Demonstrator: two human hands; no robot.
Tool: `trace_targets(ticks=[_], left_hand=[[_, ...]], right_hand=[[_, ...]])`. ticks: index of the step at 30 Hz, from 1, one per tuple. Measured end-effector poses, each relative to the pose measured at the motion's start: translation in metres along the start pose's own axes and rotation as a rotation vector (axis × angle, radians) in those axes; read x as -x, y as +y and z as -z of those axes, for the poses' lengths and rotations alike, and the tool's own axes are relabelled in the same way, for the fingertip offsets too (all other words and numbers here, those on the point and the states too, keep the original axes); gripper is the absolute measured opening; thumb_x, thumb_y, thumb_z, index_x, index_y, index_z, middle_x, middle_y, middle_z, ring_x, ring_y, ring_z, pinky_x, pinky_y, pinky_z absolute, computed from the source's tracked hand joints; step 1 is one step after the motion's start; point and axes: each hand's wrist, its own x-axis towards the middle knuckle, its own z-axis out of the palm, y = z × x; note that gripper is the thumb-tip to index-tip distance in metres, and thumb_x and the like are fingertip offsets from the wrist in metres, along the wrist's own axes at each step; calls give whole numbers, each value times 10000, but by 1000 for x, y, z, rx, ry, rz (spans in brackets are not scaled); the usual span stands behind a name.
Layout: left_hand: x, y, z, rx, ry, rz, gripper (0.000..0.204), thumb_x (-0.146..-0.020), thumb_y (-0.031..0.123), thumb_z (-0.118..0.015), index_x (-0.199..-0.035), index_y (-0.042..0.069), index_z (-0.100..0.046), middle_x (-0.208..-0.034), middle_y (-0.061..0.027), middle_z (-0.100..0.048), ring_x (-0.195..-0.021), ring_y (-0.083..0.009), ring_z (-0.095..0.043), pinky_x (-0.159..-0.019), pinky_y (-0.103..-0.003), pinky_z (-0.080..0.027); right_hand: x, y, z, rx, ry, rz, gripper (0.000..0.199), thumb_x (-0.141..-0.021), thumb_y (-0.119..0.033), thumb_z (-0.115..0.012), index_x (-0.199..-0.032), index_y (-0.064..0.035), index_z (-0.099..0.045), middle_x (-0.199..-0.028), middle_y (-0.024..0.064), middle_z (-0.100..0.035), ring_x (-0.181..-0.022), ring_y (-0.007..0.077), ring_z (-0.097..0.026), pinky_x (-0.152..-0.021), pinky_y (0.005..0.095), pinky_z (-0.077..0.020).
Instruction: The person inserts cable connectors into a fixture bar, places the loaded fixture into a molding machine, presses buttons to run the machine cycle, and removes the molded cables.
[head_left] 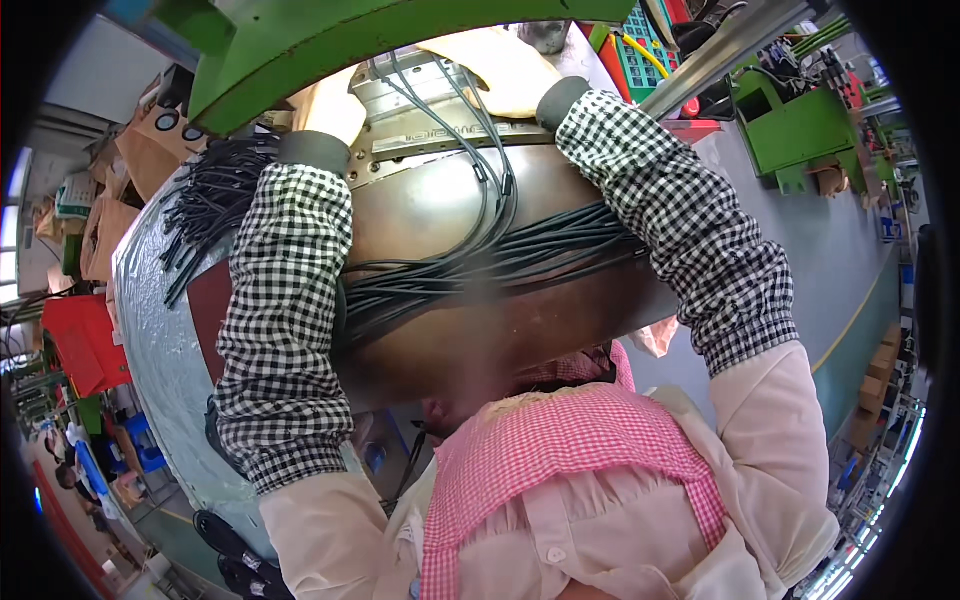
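My left hand (pixel 336 112), in a cream glove, lies at the left end of a metal mould (pixel 425 137); the green machine frame hides its fingers. My right hand (pixel 505 75), gloved alike, reaches over the mould's right side, its thumb apart from the stretched fingers. Several thin black cables (pixel 487 150) with small dark sleeves run up into the mould between my hands. Below it, a thick bundle of black cables (pixel 560 240) lies across the brown metal table (pixel 440 350), passing near both checked oversleeves. Whether either hand touches a cable, I cannot tell.
A green machine beam (pixel 400 25) crosses above my hands. Cable ends (pixel 205 205) pile up at the left, on a film-wrapped surface (pixel 165 330). A metal bar (pixel 720 60) slants at the upper right, beside a green control panel (pixel 640 60). A red bin (pixel 85 345) stands further left.
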Motion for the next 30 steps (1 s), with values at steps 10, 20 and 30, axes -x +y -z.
trace_targets(ticks=[10, 20, 30], left_hand=[[-3, 9, 0, -152, -16, -131, 641, -744, -88, -422, -1342, 131, -496, -1351, -171, -489, -1271, -325, -439, -1080, -374, -345], [-4, 31, -4, -345, -57, -49, 721, -723, -18, -495, -1361, 316, -478, -1326, -185, -494, -1260, -348, -436, -1078, -430, -332], [-5, 21, 1, -333, -59, -113, 717, -710, -11, -489, -1360, 291, -483, -1291, -220, -524, -1215, -357, -489, -1044, -434, -374]], right_hand=[[-2, -3, 2, 28, -13, 11, 618, -799, -169, -632, -1383, -117, -439, -1377, 150, -478, -1249, 302, -468, -1076, 397, -347], [10, 7, 2, 47, 16, -253, 697, -716, -147, -667, -1346, -4, -405, -1219, 286, -475, -1139, 384, -482, -991, 422, -395], [0, -5, 14, 294, -128, -118, 607, -734, -211, -696, -1283, -44, -500, -1101, 182, -613, -970, 302, -614, -855, 397, -486]])
